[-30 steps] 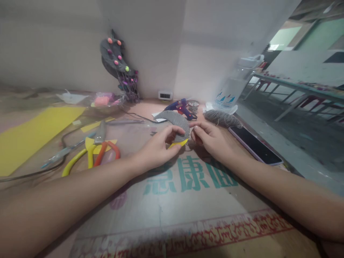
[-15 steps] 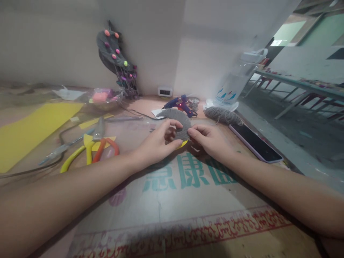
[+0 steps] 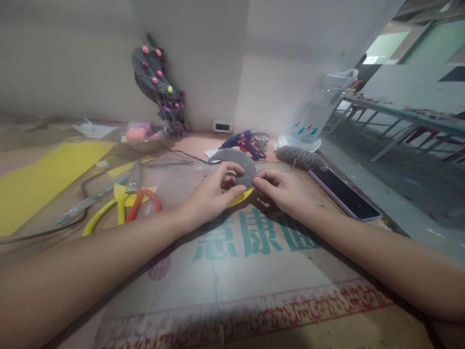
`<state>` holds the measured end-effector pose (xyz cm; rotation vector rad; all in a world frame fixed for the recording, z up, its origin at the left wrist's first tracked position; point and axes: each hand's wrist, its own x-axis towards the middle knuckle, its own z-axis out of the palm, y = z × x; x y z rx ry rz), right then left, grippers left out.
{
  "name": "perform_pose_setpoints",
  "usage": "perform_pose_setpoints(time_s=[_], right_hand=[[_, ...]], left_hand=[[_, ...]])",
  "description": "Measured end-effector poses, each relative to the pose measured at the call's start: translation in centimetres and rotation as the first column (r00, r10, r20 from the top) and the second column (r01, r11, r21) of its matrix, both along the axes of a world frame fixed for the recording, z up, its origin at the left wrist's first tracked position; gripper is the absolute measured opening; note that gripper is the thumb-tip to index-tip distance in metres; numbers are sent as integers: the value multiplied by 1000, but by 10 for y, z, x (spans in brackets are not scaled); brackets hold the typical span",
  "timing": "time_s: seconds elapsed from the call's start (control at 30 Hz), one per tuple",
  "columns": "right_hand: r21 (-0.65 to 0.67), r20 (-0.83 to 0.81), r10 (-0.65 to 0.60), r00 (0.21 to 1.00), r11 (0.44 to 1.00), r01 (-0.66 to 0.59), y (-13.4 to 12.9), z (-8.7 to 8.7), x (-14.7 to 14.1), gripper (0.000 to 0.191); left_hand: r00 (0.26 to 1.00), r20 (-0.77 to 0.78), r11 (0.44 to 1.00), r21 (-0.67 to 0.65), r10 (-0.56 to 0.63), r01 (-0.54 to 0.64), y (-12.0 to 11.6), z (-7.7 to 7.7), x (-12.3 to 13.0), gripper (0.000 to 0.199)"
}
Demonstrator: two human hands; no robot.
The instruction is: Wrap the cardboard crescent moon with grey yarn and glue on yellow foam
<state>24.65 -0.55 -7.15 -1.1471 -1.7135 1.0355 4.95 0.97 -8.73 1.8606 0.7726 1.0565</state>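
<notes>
A crescent (image 3: 238,159) wrapped in grey yarn, with bare yellow card (image 3: 242,197) showing at its lower end, is held up over the middle of the table. My left hand (image 3: 221,189) is closed on it, thumb in front and fingers curled through the inner curve. At the crescent's right edge, my right hand (image 3: 276,186) pinches thumb and forefinger together. What lies between those fingertips is too small to make out. Beyond the hands rests a bundle of grey yarn (image 3: 300,157).
Left of me lie pliers (image 3: 134,194) with yellow and orange handles, and a yellow sheet (image 3: 47,179). A blue glue gun (image 3: 241,143) sits behind the crescent. A phone (image 3: 345,194) and a clear bottle (image 3: 314,111) stand at right. A decorated grey crescent (image 3: 148,72) leans on the wall.
The crescent has turned slightly in my left hand, and more of its yellow end shows. My right fingertips have shifted from over its face to its edge.
</notes>
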Motion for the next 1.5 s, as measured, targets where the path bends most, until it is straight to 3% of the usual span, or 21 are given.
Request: perform_pose_setpoints(time_s=[0.13, 0.23, 0.47, 0.6, 0.83, 0.93, 1.2, 1.5], right_hand=[[7, -18, 7, 1000, 1000, -7, -1, 3, 0, 33], [-19, -47, 25, 999, 999, -26, -2, 2, 0, 32], [-32, -60, 33, 998, 999, -35, -3, 3, -1, 34], [-45, -33, 40, 999, 998, -41, -3, 4, -1, 34], [185, -71, -106, 992, 976, 118, 5, 0, 2, 20], [236, -40, -115, 993, 964, 121, 5, -1, 2, 15], [224, -18, -90, 996, 970, 91, 3, -2, 3, 16], [192, -1, -156, 988, 969, 153, 5, 1, 2, 16]], left_hand=[[988, 154, 990, -139, -1, 22, 4, -4, 1, 30], [991, 104, 983, -170, 81, -63, 5, -1, 2, 29], [974, -104, 975, -76, 202, -210, 2, 12, 1, 28], [961, -199, 980, -24, 190, -199, 1, 15, 1, 32], [955, -187, 972, 2, 229, -233, 1, 16, -1, 30], [961, -170, 974, -31, 216, -225, 1, 16, 0, 28], [964, -147, 973, -33, 222, -229, 1, 15, -1, 29], [962, -140, 971, -9, 236, -239, 1, 15, 0, 30]])
